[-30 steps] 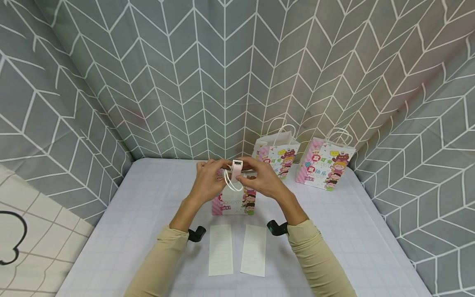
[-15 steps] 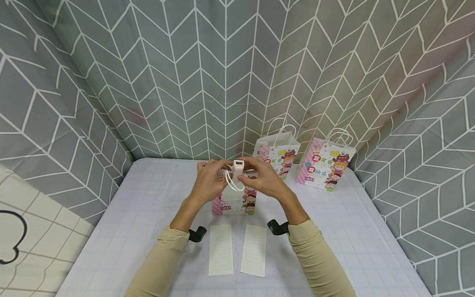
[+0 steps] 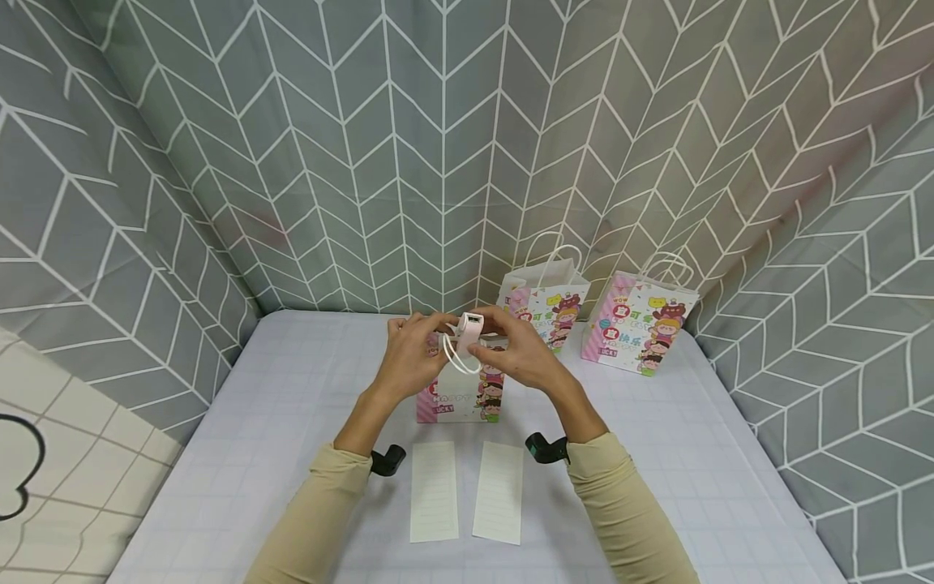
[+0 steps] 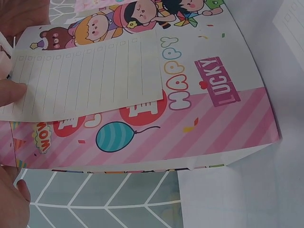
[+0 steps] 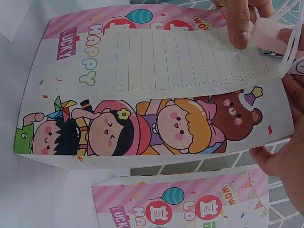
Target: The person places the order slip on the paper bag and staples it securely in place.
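Observation:
A paper gift bag [image 3: 460,408] with cartoon figures and pink stripes stands in front of me in the head view. Against its upper front lies a lined checklist slip [image 5: 180,61], reaching up to the bag's top edge. My left hand [image 3: 410,353] pinches slip and bag together near that edge, its thumb [image 4: 12,91] on the paper. My right hand [image 3: 524,353] grips a small pink-and-white stapler [image 3: 470,334] at the top edge, over the slip's end. White cord handles [image 3: 458,361] hang forward beside the stapler. The stapler's jaws are largely hidden by fingers.
Two matching gift bags stand behind to the right, one nearer [image 3: 550,304] and one farther right [image 3: 642,320]. Two more lined slips, left [image 3: 434,491] and right [image 3: 499,492], lie on the white-covered table [image 3: 292,405] between my forearms. A patterned grey curtain [image 3: 409,162] rises behind.
The stapler has shifted slightly right and tilted a little in my right hand. My left hand stays on the slip and bag; the other bags and slips have not moved.

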{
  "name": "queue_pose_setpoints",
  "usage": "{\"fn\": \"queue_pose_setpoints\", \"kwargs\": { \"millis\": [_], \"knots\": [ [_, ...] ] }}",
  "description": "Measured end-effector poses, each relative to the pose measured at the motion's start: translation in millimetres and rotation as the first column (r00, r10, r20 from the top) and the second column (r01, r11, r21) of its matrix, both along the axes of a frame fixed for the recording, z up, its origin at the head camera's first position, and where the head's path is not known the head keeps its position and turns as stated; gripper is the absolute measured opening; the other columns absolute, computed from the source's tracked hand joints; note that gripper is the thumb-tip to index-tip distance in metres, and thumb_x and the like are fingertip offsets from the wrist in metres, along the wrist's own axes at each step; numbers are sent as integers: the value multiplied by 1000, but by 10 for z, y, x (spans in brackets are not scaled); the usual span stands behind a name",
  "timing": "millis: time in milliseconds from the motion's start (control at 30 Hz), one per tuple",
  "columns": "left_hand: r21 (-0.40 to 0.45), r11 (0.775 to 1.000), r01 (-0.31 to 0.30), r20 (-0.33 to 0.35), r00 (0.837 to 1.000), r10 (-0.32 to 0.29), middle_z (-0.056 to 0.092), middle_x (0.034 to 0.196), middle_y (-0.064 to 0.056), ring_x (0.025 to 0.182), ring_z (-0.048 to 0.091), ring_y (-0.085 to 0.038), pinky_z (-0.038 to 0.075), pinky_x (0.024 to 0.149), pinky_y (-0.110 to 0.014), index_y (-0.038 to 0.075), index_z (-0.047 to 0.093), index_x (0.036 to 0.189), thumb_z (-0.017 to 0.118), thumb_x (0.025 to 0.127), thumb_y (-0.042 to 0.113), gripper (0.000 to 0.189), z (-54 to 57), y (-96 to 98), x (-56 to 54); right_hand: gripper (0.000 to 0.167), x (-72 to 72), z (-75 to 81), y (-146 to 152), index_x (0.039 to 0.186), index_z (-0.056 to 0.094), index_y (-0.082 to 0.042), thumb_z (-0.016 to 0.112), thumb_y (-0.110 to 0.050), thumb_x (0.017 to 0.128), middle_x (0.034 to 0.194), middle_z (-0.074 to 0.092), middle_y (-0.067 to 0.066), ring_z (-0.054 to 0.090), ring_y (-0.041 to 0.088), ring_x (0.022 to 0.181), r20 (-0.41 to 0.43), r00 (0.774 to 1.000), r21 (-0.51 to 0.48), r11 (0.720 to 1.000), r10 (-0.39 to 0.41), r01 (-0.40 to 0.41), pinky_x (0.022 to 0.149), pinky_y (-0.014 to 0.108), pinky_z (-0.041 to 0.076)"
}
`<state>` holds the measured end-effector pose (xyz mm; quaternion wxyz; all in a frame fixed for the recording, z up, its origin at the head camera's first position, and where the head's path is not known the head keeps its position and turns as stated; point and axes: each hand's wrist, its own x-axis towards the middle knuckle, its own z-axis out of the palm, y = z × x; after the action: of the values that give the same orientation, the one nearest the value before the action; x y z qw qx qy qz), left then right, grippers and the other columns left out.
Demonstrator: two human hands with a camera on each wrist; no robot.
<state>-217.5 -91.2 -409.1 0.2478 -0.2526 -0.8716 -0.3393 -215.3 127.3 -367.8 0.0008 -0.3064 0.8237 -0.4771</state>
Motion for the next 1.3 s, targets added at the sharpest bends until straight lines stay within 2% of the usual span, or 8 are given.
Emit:
{"fn": "queue_pose_setpoints", "kwargs": {
  "millis": [200, 433, 567, 800, 900, 1133, 1300],
  "knots": [
    [6, 1000, 5, 2, 1000, -5, 76, 99, 3, 95, 60, -19, 27, 88, -48, 19, 68, 119, 83, 83, 20, 39, 4, -4, -2, 46, -11, -2, -12, 136, 56, -11, 72, -19, 94, 126, 64, 4, 62, 24, 118, -21, 1000, 11, 1000, 4, -4, 95, 45, 53],
    [9, 1000, -1, 11, 1000, 1, 75, 97, 3, 97, 61, -19, 27, 89, -49, 18, 68, 119, 82, 85, 23, 37, -2, -10, -5, 41, -10, 11, -28, 132, 58, -13, 72, -15, 93, 127, 63, 4, 60, 29, 121, -33, 999, 5, 999, 38, -37, 94, 48, 53],
    [9, 1000, -2, 14, 1000, 2, 75, 97, 5, 96, 61, -18, 27, 88, -49, 19, 68, 118, 82, 84, 23, 37, -3, -10, -10, 42, 2, 20, -35, 132, 58, -10, 72, -11, 93, 127, 63, 8, 60, 31, 121, -31, 999, 10, 999, 31, -31, 95, 49, 52],
    [9, 1000, -8, 15, 1000, 8, 75, 97, 5, 96, 61, -18, 27, 88, -49, 20, 68, 117, 82, 84, 22, 36, -1, -4, -7, 39, 233, 297, -93, 130, 55, 4, 67, 1, 93, 127, 62, 19, 58, 41, 121, -23, 999, 5, 999, 45, -45, 100, 55, 48],
    [7, 1000, -7, 13, 1000, 7, 76, 97, 6, 96, 61, -18, 27, 88, -48, 20, 68, 117, 82, 85, 21, 35, 1, -2, -7, 39, 208, 270, -85, 130, 54, 4, 66, 2, 93, 127, 61, 19, 58, 40, 122, -17, 999, 4, 999, 52, -52, 100, 56, 47],
    [3, 1000, -6, 21, 1000, 6, 76, 97, 6, 97, 61, -19, 28, 88, -48, 19, 69, 117, 81, 85, 21, 35, 5, 4, -5, 46, 29, 26, -33, 137, 53, -3, 69, -5, 94, 132, 60, 15, 58, 36, 124, 8, 999, -10, 999, 40, -40, 100, 51, 48],
    [1, 1000, -5, 30, 1000, 5, 76, 97, 6, 97, 61, -18, 28, 89, -48, 19, 69, 117, 82, 84, 19, 36, 8, 7, -1, 45, 1, -5, 1, 136, 54, -7, 71, -10, 94, 130, 60, 11, 58, 34, 123, -4, 998, -26, 998, 55, -55, 99, 50, 49]
  ]
}}
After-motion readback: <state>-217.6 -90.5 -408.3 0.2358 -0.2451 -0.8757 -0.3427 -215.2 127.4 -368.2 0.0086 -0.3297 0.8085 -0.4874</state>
